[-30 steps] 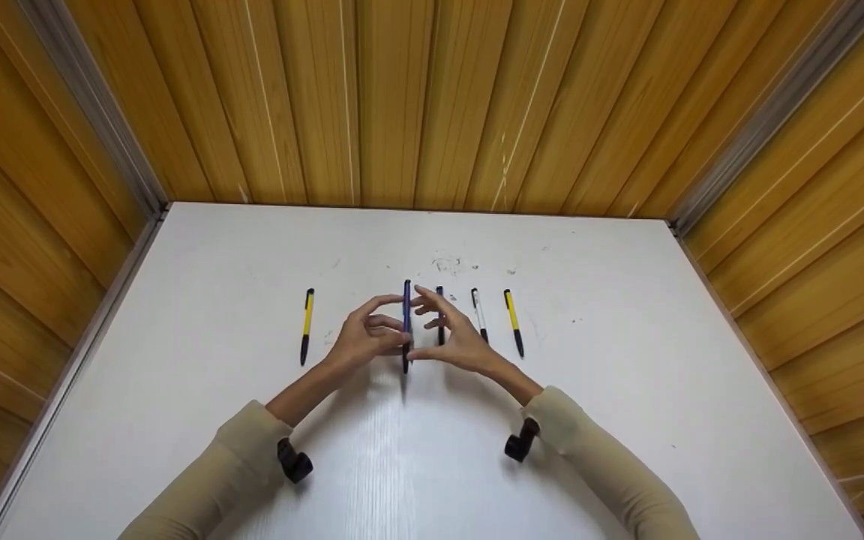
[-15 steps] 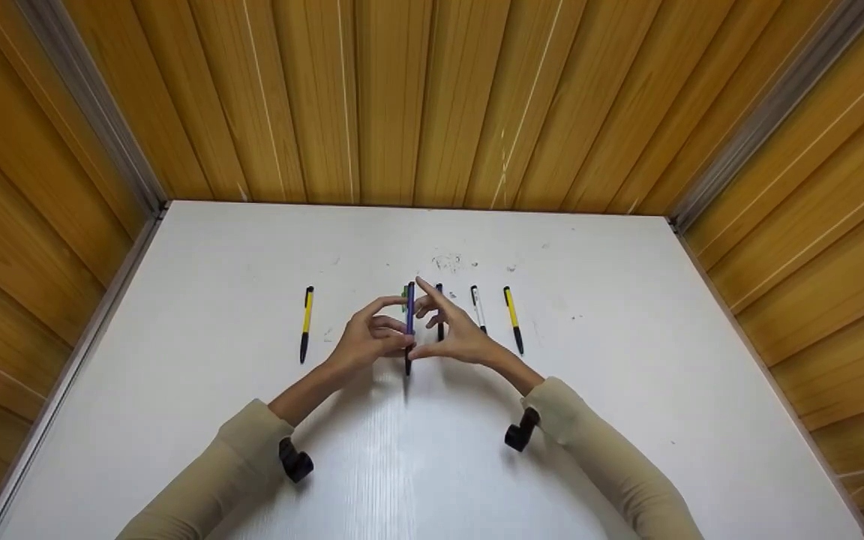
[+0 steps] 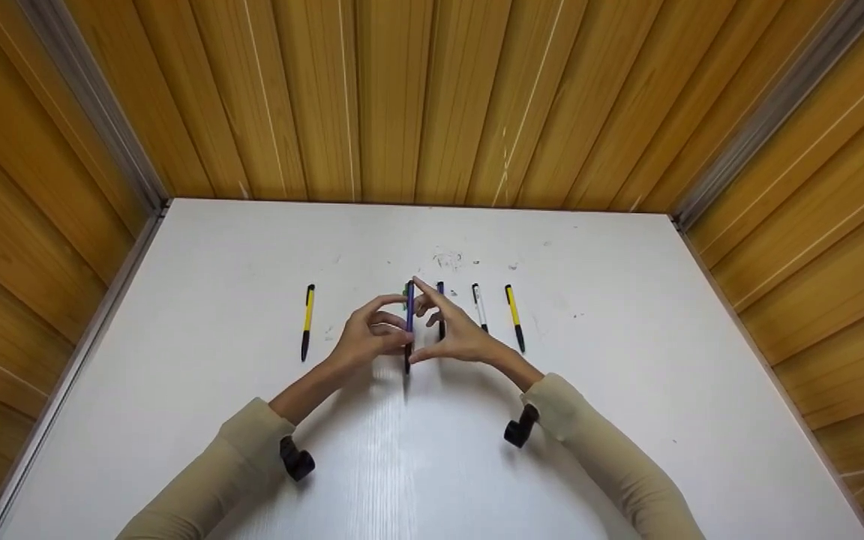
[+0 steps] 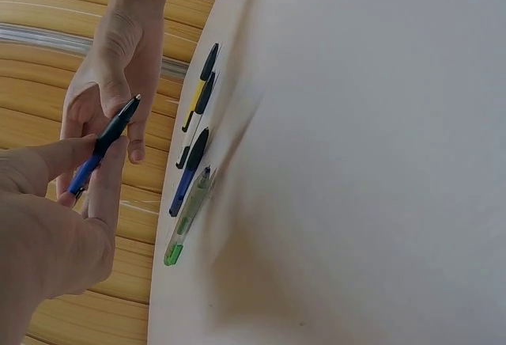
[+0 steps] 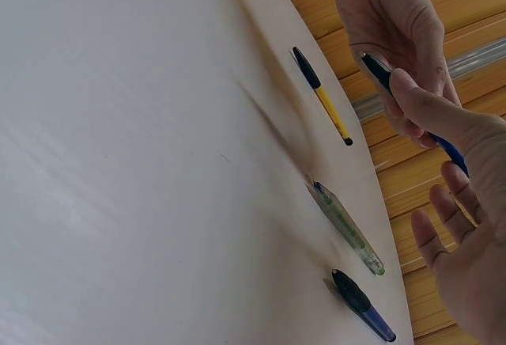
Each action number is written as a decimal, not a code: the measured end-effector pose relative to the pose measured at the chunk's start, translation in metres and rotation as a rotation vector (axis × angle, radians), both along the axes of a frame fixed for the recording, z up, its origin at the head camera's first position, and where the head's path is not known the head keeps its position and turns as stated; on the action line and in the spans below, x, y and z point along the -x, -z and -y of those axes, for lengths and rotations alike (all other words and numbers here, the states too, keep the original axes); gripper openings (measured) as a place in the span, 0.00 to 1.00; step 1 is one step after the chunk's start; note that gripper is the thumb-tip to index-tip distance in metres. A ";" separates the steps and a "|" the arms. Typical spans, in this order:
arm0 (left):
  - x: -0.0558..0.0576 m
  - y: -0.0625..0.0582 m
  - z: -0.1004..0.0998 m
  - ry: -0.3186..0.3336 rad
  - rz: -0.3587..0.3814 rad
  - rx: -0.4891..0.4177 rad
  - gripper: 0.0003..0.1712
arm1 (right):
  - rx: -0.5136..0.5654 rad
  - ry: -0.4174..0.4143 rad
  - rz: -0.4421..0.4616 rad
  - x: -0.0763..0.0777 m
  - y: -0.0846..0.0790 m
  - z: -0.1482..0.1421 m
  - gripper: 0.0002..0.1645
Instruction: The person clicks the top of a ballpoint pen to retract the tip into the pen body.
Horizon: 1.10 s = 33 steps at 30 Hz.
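Upright above the table, a blue ballpoint pen [image 3: 410,315] with a black grip stands between my hands. My left hand [image 3: 364,335] pinches it between thumb and fingers from the left side. On the other side my right hand [image 3: 460,336] spans the pen's length, index fingertip at its top end and thumb at the lower black part. The left wrist view shows the pen's bare tip pointing up past the right thumb [image 4: 115,96]. Behind the held pen lies a clear green pen [image 4: 188,217], mostly hidden in the head view.
On the white table [image 3: 252,247] a yellow pen [image 3: 308,319] lies to the left. Right of the hands lie another blue pen [image 4: 190,175], a white pen [image 3: 479,306] and a second yellow pen [image 3: 514,316]. Wood-panelled walls [image 3: 394,97] border the table.
The held pen has shifted slightly right, uncovering part of the green pen behind it. My right index fingertip has come in to the pen's top end. My left hand keeps its pinch.
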State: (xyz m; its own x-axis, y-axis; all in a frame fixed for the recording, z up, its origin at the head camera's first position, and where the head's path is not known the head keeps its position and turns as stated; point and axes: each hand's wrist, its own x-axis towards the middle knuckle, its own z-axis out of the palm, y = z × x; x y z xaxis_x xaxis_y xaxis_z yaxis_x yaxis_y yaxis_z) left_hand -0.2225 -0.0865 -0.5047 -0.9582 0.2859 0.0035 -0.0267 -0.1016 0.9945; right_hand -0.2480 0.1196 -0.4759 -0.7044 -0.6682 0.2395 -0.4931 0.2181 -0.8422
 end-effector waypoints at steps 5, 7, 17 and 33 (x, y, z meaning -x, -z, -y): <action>-0.001 0.000 -0.001 -0.030 -0.004 -0.012 0.35 | -0.009 -0.004 -0.021 -0.001 -0.001 0.000 0.71; -0.001 0.000 -0.002 -0.041 -0.004 -0.012 0.35 | -0.015 -0.002 -0.033 -0.001 -0.001 0.000 0.72; -0.003 0.002 -0.004 -0.033 -0.022 -0.007 0.35 | -0.010 0.003 -0.034 -0.003 0.001 -0.002 0.72; -0.007 0.004 -0.006 -0.012 0.052 -0.037 0.38 | 0.004 0.002 0.006 -0.010 0.004 -0.004 0.71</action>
